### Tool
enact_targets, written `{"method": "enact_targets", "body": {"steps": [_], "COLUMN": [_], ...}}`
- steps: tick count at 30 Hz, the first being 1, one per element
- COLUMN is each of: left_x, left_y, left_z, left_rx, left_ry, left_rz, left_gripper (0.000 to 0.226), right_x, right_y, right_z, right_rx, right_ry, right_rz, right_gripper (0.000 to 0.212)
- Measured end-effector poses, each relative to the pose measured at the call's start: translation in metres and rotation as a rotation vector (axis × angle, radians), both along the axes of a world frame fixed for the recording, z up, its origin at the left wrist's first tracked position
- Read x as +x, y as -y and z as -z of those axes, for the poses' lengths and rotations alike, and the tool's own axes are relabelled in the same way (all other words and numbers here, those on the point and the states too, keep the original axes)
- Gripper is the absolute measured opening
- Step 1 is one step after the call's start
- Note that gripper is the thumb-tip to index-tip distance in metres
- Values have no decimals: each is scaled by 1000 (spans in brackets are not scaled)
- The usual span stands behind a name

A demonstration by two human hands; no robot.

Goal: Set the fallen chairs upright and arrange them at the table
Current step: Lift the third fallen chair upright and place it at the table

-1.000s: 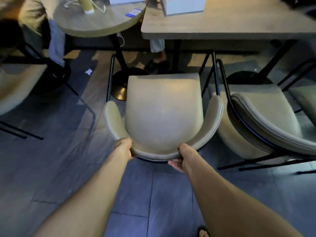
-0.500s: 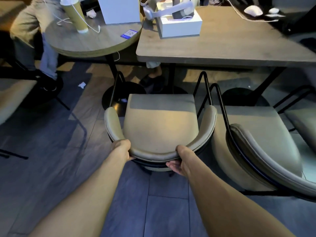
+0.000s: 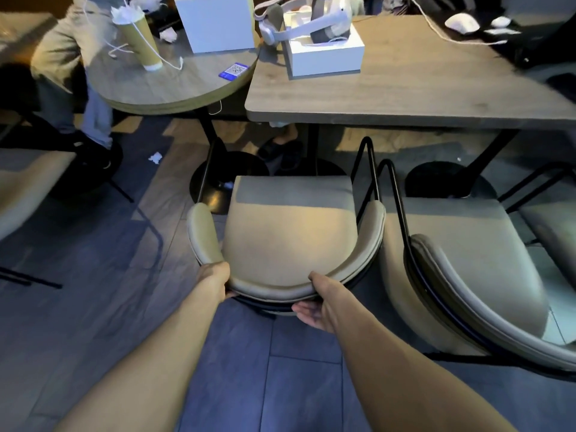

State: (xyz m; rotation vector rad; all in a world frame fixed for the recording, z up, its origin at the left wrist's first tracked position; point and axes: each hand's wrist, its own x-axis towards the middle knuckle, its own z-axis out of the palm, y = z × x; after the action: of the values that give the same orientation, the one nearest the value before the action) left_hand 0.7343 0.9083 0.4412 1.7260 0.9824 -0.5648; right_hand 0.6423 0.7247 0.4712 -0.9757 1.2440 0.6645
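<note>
A beige padded chair (image 3: 290, 235) with a curved backrest and black metal legs stands upright in front of the rectangular wooden table (image 3: 420, 88), its seat front near the table edge. My left hand (image 3: 215, 280) grips the left part of the backrest rim. My right hand (image 3: 314, 310) holds the rim's right part from behind and below, fingers curled under it. A second beige chair (image 3: 461, 275) stands upright close on the right, almost touching the first one's armrest.
A round table (image 3: 174, 79) at the left carries a paper cup (image 3: 140, 42) and a white box (image 3: 215, 21). A headset box (image 3: 324, 54) lies on the rectangular table. A seated person's legs (image 3: 90, 113) are at the far left. Another chair (image 3: 28, 185) sits at the left edge.
The chair has slid forward toward the table with both hands on its backrest, and my view has lifted so more of the tabletops shows.
</note>
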Motion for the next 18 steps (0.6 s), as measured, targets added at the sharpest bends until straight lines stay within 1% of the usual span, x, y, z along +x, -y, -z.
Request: {"method": "enact_targets", "body": {"steps": [4,5,7,8,9,10,11,12,13,15,16,18], "left_x": [1,2,7,8,8,8,8,7,7,10,11,15], "left_y": [1,1,0,-1,0,1,1,2,2,1,-1,-7], "left_z": [2,3,8,11,10,10,9,7,5,0,-3,-8], "left_rx": [-27,-28,-26,-24,-29,-34,-32,-31,-32,-33,-39,-60], "left_ry": [-15,-18,-7,-1,5,7,11,25,34,24,6,-28], "left_rz": [-5,-15,-57,-83,-93,-90,-91,-101,-110,-110,-101,-68], "left_gripper": [38,38,39,39,39,37,36,34,34,35,35,31], "right_x": [-1,1,6,10,14,19,24,29,34,38,39,40], "right_y": [6,6,7,11,21,32,43,52,59,67,67,55], "right_z": [4,7,14,23,36,44,41,33,27,20,18,12], "right_rx": [-59,-56,-69,-107,-189,-299,-398,-466,-485,-417,-399,-397], "right_ry": [-85,-88,-38,-7,9,9,23,72,120,154,149,137], "right_rz": [-19,-8,38,106,203,289,316,310,297,304,297,276], "right_gripper": [54,58,73,86,98,107,110,107,100,85,81,82]}}
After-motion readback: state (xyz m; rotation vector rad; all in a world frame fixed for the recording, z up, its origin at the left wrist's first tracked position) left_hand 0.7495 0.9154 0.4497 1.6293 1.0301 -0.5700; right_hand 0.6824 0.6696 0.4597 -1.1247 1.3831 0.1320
